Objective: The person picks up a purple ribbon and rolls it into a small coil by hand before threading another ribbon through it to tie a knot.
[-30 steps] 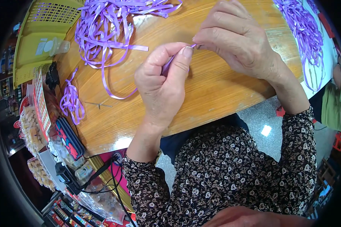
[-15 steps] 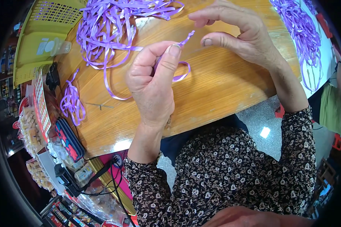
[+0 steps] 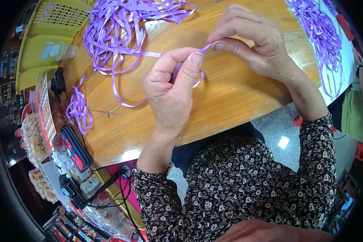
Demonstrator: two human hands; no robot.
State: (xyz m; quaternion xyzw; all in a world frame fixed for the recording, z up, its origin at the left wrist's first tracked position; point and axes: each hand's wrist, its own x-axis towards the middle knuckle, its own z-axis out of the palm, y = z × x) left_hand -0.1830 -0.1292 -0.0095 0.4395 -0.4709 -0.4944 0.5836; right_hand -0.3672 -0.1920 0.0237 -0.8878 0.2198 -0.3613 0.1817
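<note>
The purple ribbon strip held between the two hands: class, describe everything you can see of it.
The ribbon strip is narrow, flat, glossy and purple, like thin plastic or satin. The left hand pinches it between thumb and forefinger; the right hand grips its upper end at the fingertips. Between them it runs taut, and a small loop curls out beside the left thumb, above the wooden table.
</note>
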